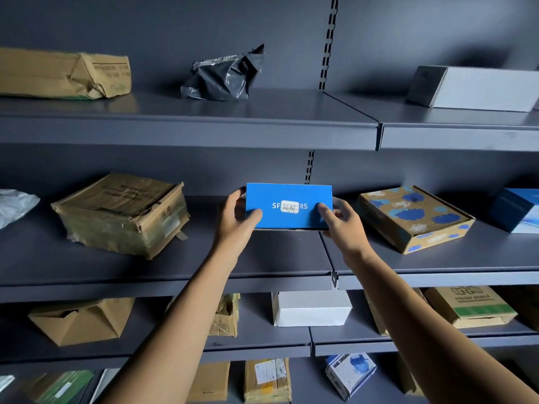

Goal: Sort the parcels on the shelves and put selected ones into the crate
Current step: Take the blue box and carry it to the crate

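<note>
Box (288, 199), blue, just 1, is lying between both hands w/ its long axis running left-right, parallel to the middle shelf's (262, 258) front edge. We're gripping its short ends: left hand (236, 220) on the left end, right hand (339, 225) on the right, fingers (255, 215) curling round it. We're holding it over the shelf's board joint, both hands equally near. We're counting 3 parcels on the top shelf (204, 112), 4 more on the middle. Crate isn't showing.

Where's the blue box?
The blue box sits mid-frame, held by the left hand and right hand over the middle shelf, between the crumpled brown box and the cloud-printed box.
</note>
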Demonstrator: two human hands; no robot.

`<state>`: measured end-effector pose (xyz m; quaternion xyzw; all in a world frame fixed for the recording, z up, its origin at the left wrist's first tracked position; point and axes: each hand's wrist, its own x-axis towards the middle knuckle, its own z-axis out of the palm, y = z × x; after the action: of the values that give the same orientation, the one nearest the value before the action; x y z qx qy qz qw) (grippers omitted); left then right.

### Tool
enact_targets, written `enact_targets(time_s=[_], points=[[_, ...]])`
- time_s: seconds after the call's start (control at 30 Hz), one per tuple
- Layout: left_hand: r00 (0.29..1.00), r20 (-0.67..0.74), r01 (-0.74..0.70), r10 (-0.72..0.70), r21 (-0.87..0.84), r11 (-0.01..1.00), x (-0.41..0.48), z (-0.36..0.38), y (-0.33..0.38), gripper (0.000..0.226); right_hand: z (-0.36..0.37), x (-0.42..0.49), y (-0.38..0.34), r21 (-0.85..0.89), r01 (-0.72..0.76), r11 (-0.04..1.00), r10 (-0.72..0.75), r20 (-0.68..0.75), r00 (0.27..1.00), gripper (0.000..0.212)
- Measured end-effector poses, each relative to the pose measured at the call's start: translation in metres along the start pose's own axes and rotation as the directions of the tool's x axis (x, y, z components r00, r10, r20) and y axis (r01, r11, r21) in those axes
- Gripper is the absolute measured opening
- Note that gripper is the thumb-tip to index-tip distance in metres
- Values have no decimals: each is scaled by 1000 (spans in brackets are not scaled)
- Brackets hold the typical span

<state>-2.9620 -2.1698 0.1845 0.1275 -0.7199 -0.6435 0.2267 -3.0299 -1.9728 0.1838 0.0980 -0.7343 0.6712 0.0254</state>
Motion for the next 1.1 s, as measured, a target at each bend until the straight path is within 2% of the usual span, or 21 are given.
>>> enact_targets(time_s=[0.2, 0.27, 0.33, 0.4, 0.43, 0.57, 0.67, 0.77, 0.97, 1.1], points=[[992, -92, -74, 81, 84, 994, -5, 10, -10, 64, 5, -6, 1, -10, 76, 997, -77, -47, 996, 17], [990, -103, -88, 99, 107, 990, -8, 13, -12, 70, 7, -10, 0, -51, 96, 994, -99, -59, 993, 35], [987, -102, -113, 125, 117, 987, -11, 16, -13, 73, 6, -16, 5, -118, 92, 989, -102, -77, 992, 62], [985, -73, -145, 156, 132, 981, -17, 20, -14, 72, 2, -29, 6, -132, 63, 989, -79, -120, 990, 75], [987, -46, -146, 153, 139, 980, -20, 23, -15, 72, -1, -38, 6, -125, 42, 991, -61, -152, 987, 74], [989, 103, -115, 103, 115, 987, -43, 46, -20, 71, -28, -74, 15, -169, -31, 985, -25, -323, 946, 46], [976, 205, -98, 77, 97, 990, -70, 76, -22, 71, -60, -106, 24, -286, -122, 951, -24, -458, 889, 51], [952, 301, -80, 53, 79, 994, -107, 111, -19, 64, -101, -145, 30, -311, -203, 928, -8, -564, 826, 54], [854, 519, -70, 31, 56, 996, -201, 189, -7, 68, -196, -232, 37, -312, -299, 902, -12, -710, 704, 44], [761, 649, -49, -6, 66, 997, -281, 251, -2, 67, -274, -303, 50, -285, -348, 893, -7, -782, 624, 49]])
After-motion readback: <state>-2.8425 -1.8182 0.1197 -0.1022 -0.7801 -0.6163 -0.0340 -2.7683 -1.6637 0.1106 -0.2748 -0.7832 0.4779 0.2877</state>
